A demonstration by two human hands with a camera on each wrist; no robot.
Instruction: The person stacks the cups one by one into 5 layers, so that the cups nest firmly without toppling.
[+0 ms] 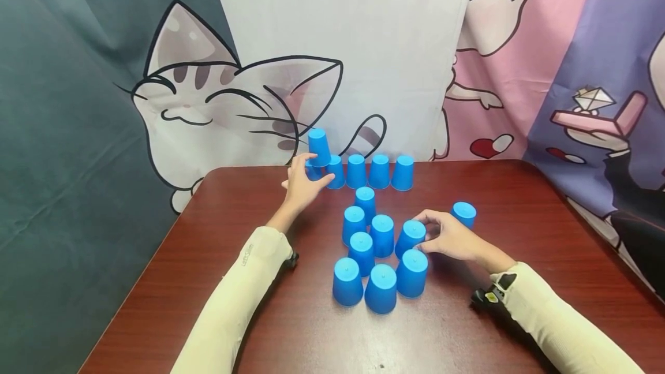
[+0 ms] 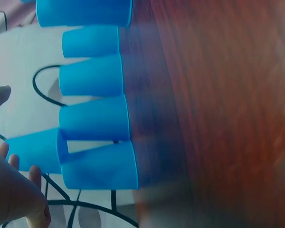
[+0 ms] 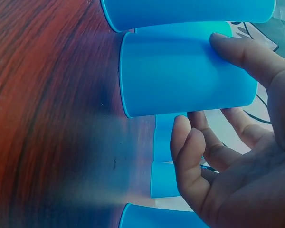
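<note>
My left hand [image 1: 302, 187] is at the far row of blue cups, beside a cup [image 1: 318, 146] that stands upside down on top of the row's left end. In the left wrist view the thumb is spread away from that upper cup [image 2: 34, 151], while fingertips lie along its side. My right hand [image 1: 453, 238] holds an upside-down blue cup [image 1: 410, 239] in the near group. The right wrist view shows the thumb on one side of this cup [image 3: 185, 71] and fingers at the opposite side.
Several more upside-down cups make up the far row [image 1: 380, 172]. Nearer me, other cups [image 1: 381, 288] stand close together mid-table. One lone cup [image 1: 464, 213] stands behind my right hand. The brown table [image 1: 208, 258] ends at a cartoon-printed cloth [image 1: 405, 62].
</note>
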